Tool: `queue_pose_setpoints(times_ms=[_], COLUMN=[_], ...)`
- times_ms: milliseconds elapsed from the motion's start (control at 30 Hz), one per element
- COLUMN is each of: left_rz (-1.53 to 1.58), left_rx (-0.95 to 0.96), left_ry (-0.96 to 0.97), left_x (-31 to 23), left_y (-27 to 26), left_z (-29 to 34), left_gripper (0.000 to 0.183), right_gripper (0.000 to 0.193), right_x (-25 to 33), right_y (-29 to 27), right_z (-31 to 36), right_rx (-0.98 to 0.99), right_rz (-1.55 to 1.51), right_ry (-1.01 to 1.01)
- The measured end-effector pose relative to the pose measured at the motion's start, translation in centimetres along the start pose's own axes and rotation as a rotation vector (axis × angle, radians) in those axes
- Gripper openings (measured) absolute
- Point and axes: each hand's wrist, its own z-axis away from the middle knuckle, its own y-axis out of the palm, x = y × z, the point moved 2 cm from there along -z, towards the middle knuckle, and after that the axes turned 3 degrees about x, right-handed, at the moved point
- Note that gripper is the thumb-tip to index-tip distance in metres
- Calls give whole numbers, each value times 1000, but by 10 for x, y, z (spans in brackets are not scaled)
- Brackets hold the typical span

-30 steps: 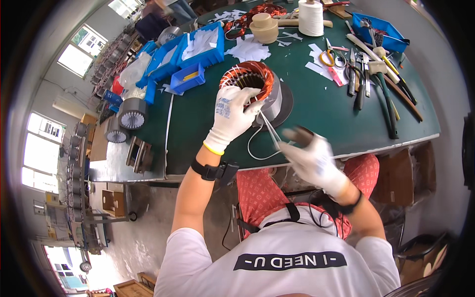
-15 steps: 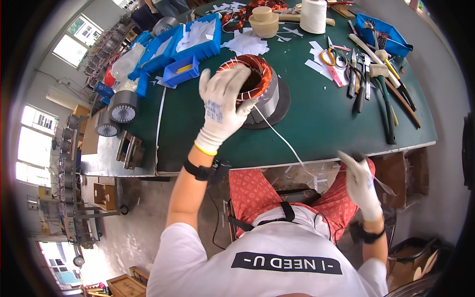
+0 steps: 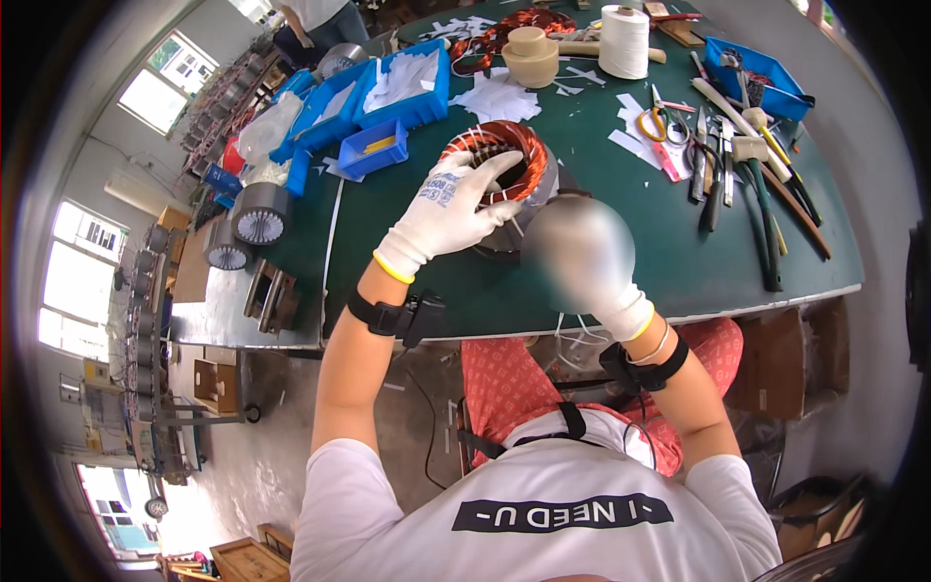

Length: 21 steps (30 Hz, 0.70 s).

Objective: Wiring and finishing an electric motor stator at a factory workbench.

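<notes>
Copper coil: the motor core (image 3: 504,179) with its ring of copper winding sits on the green table, near the front edge, right under my hands.
Left hand: my gloved left hand (image 3: 448,206) lies across the near left side of the coil, fingers spread wide and resting on the winding, not pinching anything that I can see.
Right hand: my right hand (image 3: 582,250) is just beside the coil on its right, gloved and blurred; I cannot tell whether it is curled shut or loose, or what it has in it.
White strands: thin white strands (image 3: 572,330) hang below my right wrist over the table edge.
Table: a green mat (image 3: 679,252) covers the top, curved by the lens; a bare grey strip (image 3: 218,310) runs along its left end.
Tools: scissors with yellow handles (image 3: 661,118), pliers and a mallet (image 3: 754,165) lie in a row to the right, well apart from the coil.
Far side: a spool of white string (image 3: 624,41) and a tan roll (image 3: 530,55) stand near scraps of white paper (image 3: 499,97).
Bins: blue trays (image 3: 407,82) sit at the far left, some filled with white slips.
Other cores: two grey round cores (image 3: 260,211) stand on the left end of the table.
Room: a workshop with bright windows (image 3: 68,291) along the left wall and a concrete floor (image 3: 262,456) below.
</notes>
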Motion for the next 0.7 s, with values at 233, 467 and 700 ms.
queue_pose_setpoints(times_ms=[233, 467, 700], left_rz=[112, 67, -464], left_rx=[-73, 40, -85], left_ry=[50, 73, -10], left_x=[4, 6, -16], left_y=[5, 0, -8], left_z=[1, -3, 5], left_gripper=[46, 43, 60], right_gripper=[19, 26, 29], right_x=[-3, -22, -26], right_y=[17, 2, -11], right_z=[4, -14, -41], right_rx=[65, 356, 254], right_rz=[-111, -798, -378], right_ry=[-23, 555, 498])
